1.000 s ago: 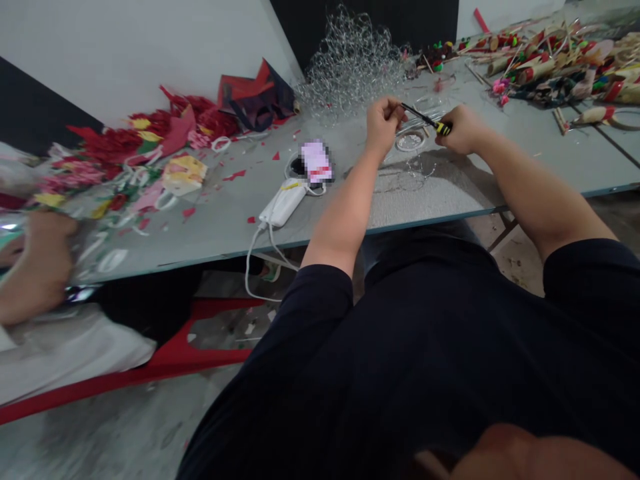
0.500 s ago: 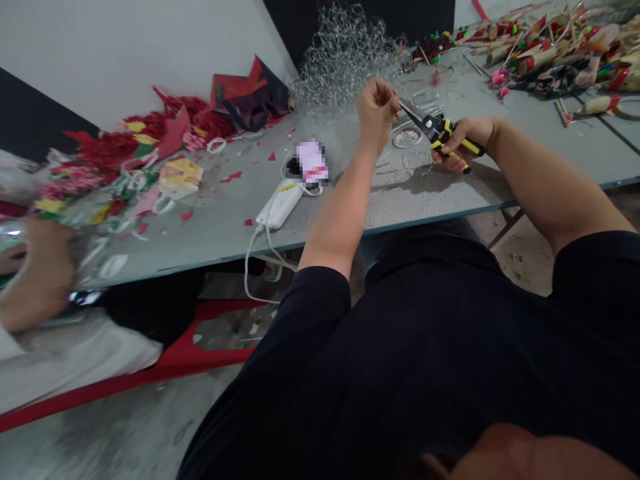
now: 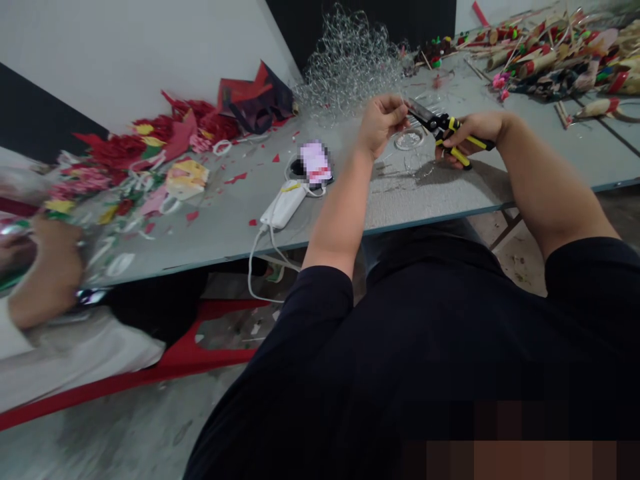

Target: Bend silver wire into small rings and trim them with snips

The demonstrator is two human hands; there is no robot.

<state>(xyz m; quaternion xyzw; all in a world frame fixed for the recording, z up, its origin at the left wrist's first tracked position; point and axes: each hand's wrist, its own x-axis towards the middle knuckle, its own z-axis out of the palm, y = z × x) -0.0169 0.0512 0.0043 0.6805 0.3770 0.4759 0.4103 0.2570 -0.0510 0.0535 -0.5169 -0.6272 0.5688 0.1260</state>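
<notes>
My right hand [image 3: 470, 137] is closed round the yellow-and-black handles of a pair of pliers [image 3: 436, 124], whose dark jaws point left. At the jaw tips, my left hand [image 3: 384, 121] has thumb and fingers pinched together on a thin wire that barely shows. Just below the pliers lies a small coil of white-silver wire [image 3: 409, 139] on the grey table [image 3: 430, 197]. A loose, thin loop of wire [image 3: 419, 164] rests nearer the front edge.
Behind my hands rises a tangled heap of silver wire [image 3: 350, 67]. To the left are a phone [image 3: 315, 162], a corded white power bank [image 3: 284, 205] and red paper flowers [image 3: 115, 150]. Bamboo pieces [image 3: 545, 60] pile up at back right. Another person's arm [image 3: 53, 273] is at far left.
Both hands and the pliers have moved slightly right, and my left hand sits a little lower. The whole view has shifted slightly. The pliers stay in my right hand.
</notes>
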